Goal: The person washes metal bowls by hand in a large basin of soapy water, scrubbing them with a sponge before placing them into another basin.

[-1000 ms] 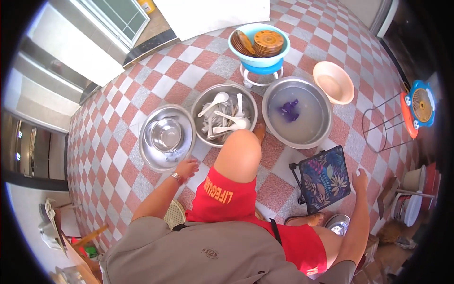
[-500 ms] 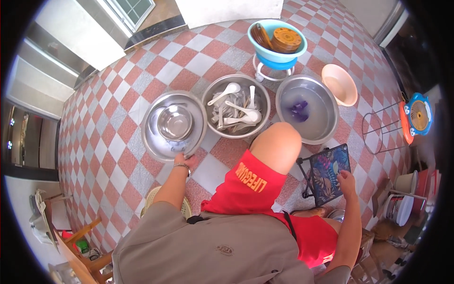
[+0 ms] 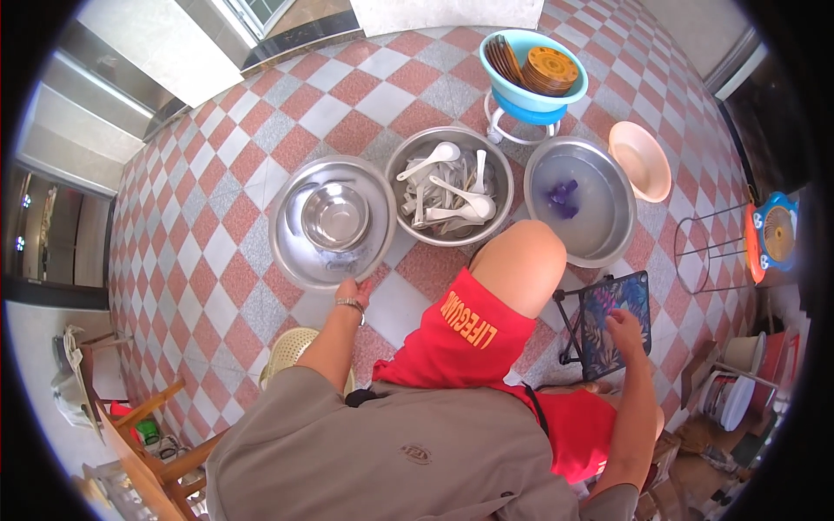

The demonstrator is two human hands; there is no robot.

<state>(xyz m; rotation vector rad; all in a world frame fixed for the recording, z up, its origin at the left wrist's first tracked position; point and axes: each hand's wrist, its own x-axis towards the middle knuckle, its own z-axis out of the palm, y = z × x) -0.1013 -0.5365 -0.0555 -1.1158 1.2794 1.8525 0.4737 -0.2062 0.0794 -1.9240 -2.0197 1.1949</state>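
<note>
My left hand (image 3: 352, 291), a bracelet at its wrist, is by the near rim of a wide metal basin (image 3: 291, 265). Its fingers are loosely spread, with nothing visible in them; whether they touch the rim I cannot tell. Inside that basin sits a smaller metal bowl (image 3: 336, 215). Over the leaf-patterned seat of a folding stool (image 3: 636, 291), my right hand (image 3: 624, 328) has loosely bent fingers and no visible object. A second metal basin (image 3: 506, 161) holds white spoons (image 3: 465, 207) and other utensils. Purple cloth-like material (image 3: 563, 198) lies in cloudy water in a third metal basin (image 3: 599, 247).
A light-blue basin (image 3: 491, 74) with stacked brown plates (image 3: 551, 69) stands on a low white-legged stand. Beyond the water basin is a peach basin (image 3: 643, 161). A wire rack (image 3: 695, 252) and stacked goods border the right; a woven stool (image 3: 291, 347) is beside my left arm.
The whole view has shifted slightly. My right hand has moved from the stool's right edge inward over its seat. My left hand has drawn slightly back from the basin rim.
</note>
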